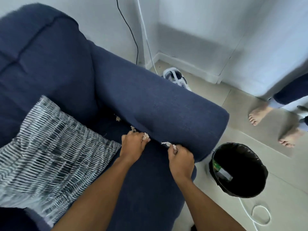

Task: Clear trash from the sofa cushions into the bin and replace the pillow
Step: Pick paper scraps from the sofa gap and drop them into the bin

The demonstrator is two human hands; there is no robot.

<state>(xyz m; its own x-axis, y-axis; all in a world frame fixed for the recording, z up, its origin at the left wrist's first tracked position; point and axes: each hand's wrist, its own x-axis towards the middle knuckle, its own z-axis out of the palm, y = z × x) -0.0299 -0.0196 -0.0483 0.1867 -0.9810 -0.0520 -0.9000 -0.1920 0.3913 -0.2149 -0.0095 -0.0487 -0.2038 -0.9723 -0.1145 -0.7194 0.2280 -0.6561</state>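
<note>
On the navy sofa (pixel 50 72), both hands work along the crease between the seat cushion and the right armrest (pixel 166 105). My left hand (pixel 133 144) is closed around a crumpled white paper scrap (pixel 145 140). My right hand (pixel 180 160) pinches another white scrap (pixel 168 144) at the crease. Two more scraps lie further back in the crease, one (pixel 133 128) just beyond my left hand and one (pixel 118 118) deeper in. A black-and-white patterned pillow (pixel 50 150) lies on the seat to the left. The black-lined bin (pixel 260 180) stands on the floor right of the armrest.
A person's bare feet (pixel 260 114) stand on the tiled floor at the right. A white headset-like device (pixel 175 77) lies in the corner behind the armrest. A white cable (pixel 260 214) loops on the floor near the bin, and a black cable (pixel 131 30) runs down the wall.
</note>
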